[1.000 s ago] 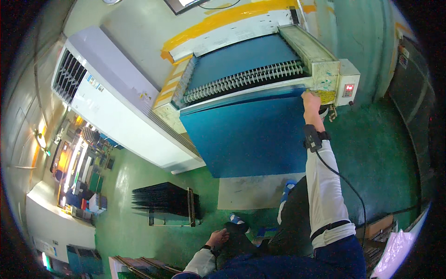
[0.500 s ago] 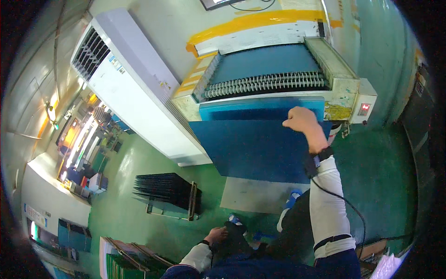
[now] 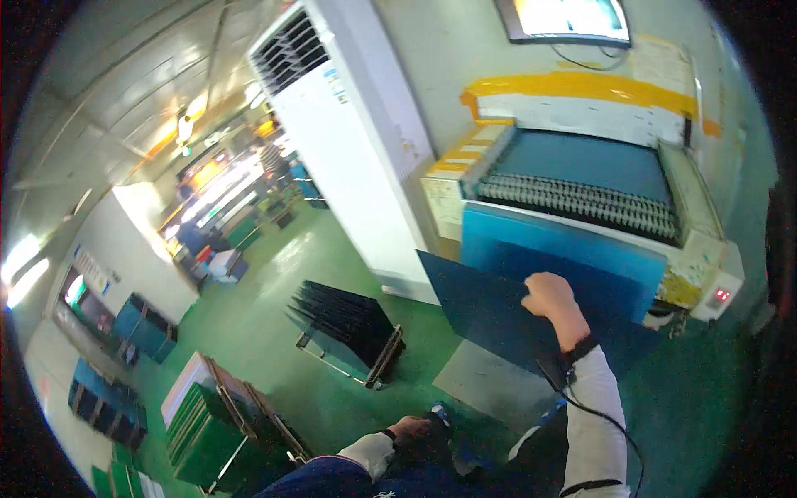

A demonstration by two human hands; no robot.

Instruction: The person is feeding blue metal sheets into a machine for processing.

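My right hand (image 3: 551,300) is closed on the upper edge of a thin dark blue panel (image 3: 477,295), which hangs tilted in front of me. Behind it stands a lighter blue board (image 3: 498,232), against the front of a conveyor machine (image 3: 706,199) with rows of pale roller discs (image 3: 573,197). Low beside my leg, my left hand (image 3: 411,428) holds nothing visible, its fingers loosely extended. To the left of the panel, a wire-framed floor rack (image 3: 383,358) carries several dark upright panels (image 3: 340,319).
A tall white air conditioner (image 3: 353,133) stands left of the machine. Another rack with green panels (image 3: 199,423) is at the lower left, with blue stacked racks (image 3: 145,328) beyond. A grey mat (image 3: 481,378) lies on the green floor. A screen (image 3: 569,18) hangs above.
My view has swung left, so the machine and racks appear farther right. The panel has turned at an angle and come away from the machine's front, still in my right hand.
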